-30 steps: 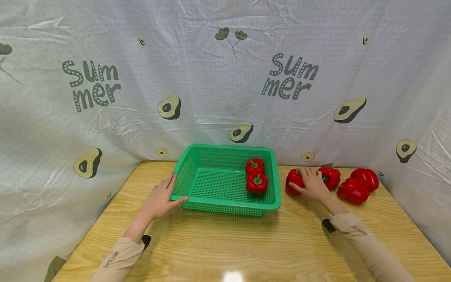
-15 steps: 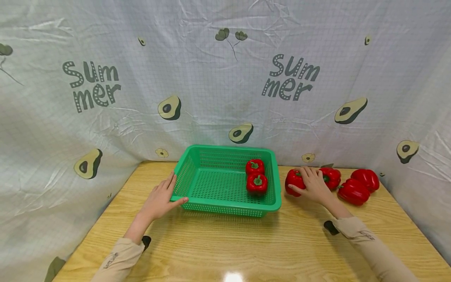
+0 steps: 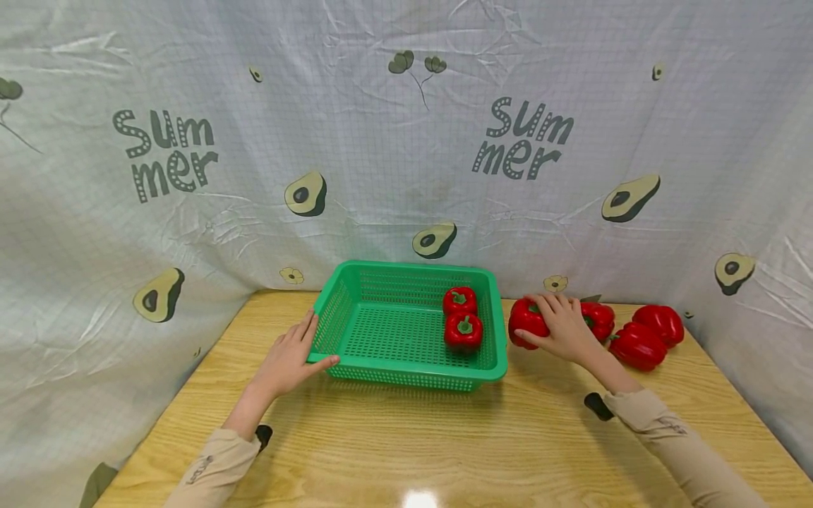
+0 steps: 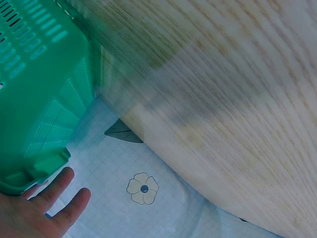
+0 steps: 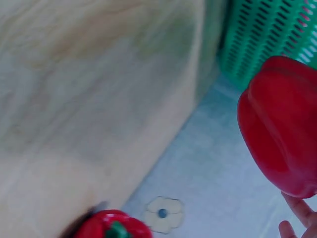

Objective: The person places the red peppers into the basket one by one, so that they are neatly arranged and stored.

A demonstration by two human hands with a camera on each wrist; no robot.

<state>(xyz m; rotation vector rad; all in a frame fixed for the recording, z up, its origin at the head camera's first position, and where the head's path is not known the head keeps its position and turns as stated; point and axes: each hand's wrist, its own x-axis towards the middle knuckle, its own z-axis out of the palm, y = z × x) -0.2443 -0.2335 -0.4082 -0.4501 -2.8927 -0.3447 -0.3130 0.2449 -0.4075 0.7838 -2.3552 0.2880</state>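
In the head view my right hand [image 3: 565, 330] grips a red bell pepper [image 3: 526, 323], thumb on its near side and fingers over the top. The right wrist view has this bell pepper [image 5: 282, 126] up close, with a few fingertips below it. My left hand [image 3: 288, 356] rests on the left front corner of a green plastic basket [image 3: 406, 368], its fingers along the left side and thumb across the front rim. Straight, spread fingers [image 4: 57, 188] show beside the basket in the left wrist view. Two upright bell peppers [image 3: 463, 331] stand inside at the basket's right end.
Right of the gripped pepper lie another bell pepper [image 3: 598, 321], partly behind my right hand, and two more bell peppers [image 3: 638, 346] on their sides. The wooden table [image 3: 406, 437] ends at a printed cloth [image 3: 381, 141] behind and at the sides.
My right hand and the bell pepper it grips have moved slightly up and left, towards the basket. The left hand and basket have stayed in place.
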